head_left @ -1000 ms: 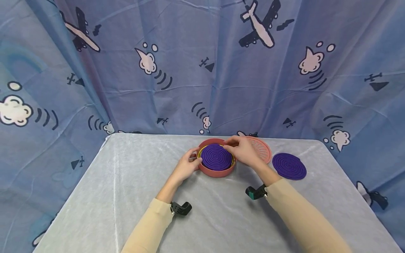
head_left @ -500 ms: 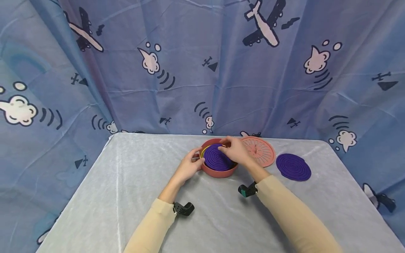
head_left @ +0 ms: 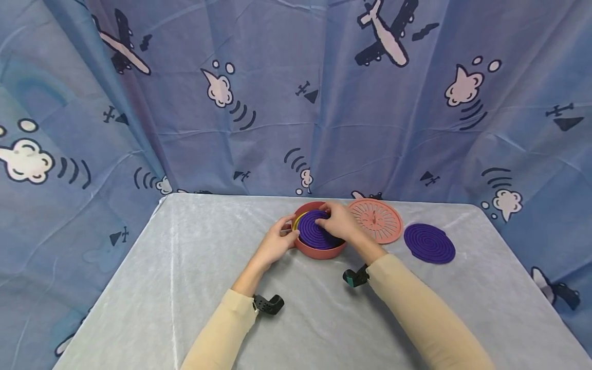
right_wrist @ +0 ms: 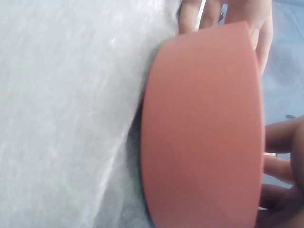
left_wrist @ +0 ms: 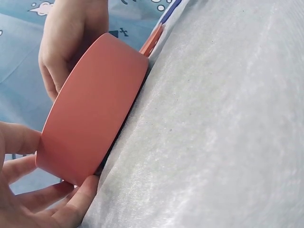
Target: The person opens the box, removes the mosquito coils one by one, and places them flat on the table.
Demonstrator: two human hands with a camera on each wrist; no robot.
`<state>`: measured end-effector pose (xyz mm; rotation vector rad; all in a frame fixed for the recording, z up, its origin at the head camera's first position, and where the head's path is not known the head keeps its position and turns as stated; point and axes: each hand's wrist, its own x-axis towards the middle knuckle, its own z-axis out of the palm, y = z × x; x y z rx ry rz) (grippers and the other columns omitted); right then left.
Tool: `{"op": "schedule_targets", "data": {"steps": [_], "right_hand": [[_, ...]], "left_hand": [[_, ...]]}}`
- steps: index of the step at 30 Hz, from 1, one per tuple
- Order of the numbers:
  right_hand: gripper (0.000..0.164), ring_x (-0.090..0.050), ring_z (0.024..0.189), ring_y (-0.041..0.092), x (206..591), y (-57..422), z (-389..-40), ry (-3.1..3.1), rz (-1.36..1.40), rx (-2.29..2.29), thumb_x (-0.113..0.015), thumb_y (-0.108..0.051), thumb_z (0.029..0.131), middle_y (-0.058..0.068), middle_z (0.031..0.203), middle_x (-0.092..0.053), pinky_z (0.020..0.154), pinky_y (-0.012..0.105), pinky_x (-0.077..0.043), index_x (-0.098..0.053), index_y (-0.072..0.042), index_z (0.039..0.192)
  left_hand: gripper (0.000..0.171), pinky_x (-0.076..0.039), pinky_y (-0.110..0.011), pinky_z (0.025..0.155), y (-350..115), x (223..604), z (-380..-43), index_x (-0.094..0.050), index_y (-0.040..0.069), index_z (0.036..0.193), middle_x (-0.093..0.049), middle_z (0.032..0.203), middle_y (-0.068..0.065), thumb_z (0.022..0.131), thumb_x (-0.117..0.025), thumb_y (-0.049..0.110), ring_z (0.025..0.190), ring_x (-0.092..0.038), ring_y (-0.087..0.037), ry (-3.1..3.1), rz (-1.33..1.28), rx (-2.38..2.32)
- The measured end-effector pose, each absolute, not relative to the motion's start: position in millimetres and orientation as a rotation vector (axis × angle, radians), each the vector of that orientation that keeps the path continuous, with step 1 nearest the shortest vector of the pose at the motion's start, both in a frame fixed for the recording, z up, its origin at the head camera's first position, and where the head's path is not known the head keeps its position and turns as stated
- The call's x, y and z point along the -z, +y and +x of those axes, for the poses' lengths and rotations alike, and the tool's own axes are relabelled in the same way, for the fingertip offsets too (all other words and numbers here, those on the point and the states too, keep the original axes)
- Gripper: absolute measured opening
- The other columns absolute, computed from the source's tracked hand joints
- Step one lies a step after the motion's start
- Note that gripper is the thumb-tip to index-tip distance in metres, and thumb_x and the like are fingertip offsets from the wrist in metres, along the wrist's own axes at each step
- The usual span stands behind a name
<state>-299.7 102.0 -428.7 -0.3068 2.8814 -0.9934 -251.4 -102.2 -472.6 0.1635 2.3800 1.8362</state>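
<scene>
A round reddish-orange mosquito coil holder (head_left: 320,254) stands on the table with a yellow ring showing inside its rim. My left hand (head_left: 276,242) steadies its left side, thumb at the rim and fingers along the wall; the left wrist view shows those fingertips touching the holder wall (left_wrist: 95,99). A purple mosquito coil (head_left: 311,232) lies in the holder. My right hand (head_left: 341,222) reaches over the right rim and pinches the coil near its upper right part; the pinching fingertips are partly hidden. In the right wrist view the holder wall (right_wrist: 204,128) hides the coil.
A slotted orange lid (head_left: 384,222) lies right of the holder. Farther right is a second purple mosquito coil (head_left: 429,243) flat on the white-covered table (head_left: 222,231). A blue patterned curtain (head_left: 259,103) hangs behind the table's back edge.
My right hand has moved left across the coil, from its right edge towards its middle. A dark area now shows at the coil's lower right. The left hand stays at the holder.
</scene>
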Motion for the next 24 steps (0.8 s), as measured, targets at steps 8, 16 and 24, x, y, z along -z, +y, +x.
{"op": "schedule_targets", "data": {"steps": [8, 16, 24], "right_hand": [[0.038, -0.061, 0.117, 0.037, 431, 103, -300, 2.883, -0.331, 0.974, -0.074, -0.018, 0.094, 0.022, 0.126, -0.065, 0.103, 0.053, -0.049, -0.066, 0.0, 0.127], [0.03, -0.059, 0.118, 0.034, 432, 110, -300, 2.794, -0.286, 1.215, -0.072, -0.015, 0.095, 0.018, 0.127, -0.065, 0.105, 0.051, -0.049, -0.068, -0.004, 0.124], [0.028, -0.059, 0.115, 0.034, 424, 123, -298, 2.695, -0.266, 1.428, -0.07, -0.007, 0.095, 0.018, 0.127, -0.064, 0.1, 0.048, -0.051, -0.068, -0.002, 0.122]], "left_hand": [[0.05, -0.058, -0.039, 0.093, -102, 472, -251, -0.048, 0.016, 0.151, -0.05, 0.144, -0.021, 0.103, -0.061, 0.021, 0.131, -0.053, -0.037, 2.376, 0.163, -1.828], [0.05, -0.058, -0.04, 0.093, -103, 473, -251, -0.049, 0.017, 0.151, -0.051, 0.144, -0.021, 0.103, -0.062, 0.021, 0.13, -0.053, -0.036, 2.394, 0.167, -1.815], [0.049, -0.058, -0.038, 0.093, -102, 473, -250, -0.05, 0.016, 0.15, -0.051, 0.142, -0.021, 0.102, -0.062, 0.019, 0.129, -0.054, -0.036, 2.387, 0.166, -1.842]]}}
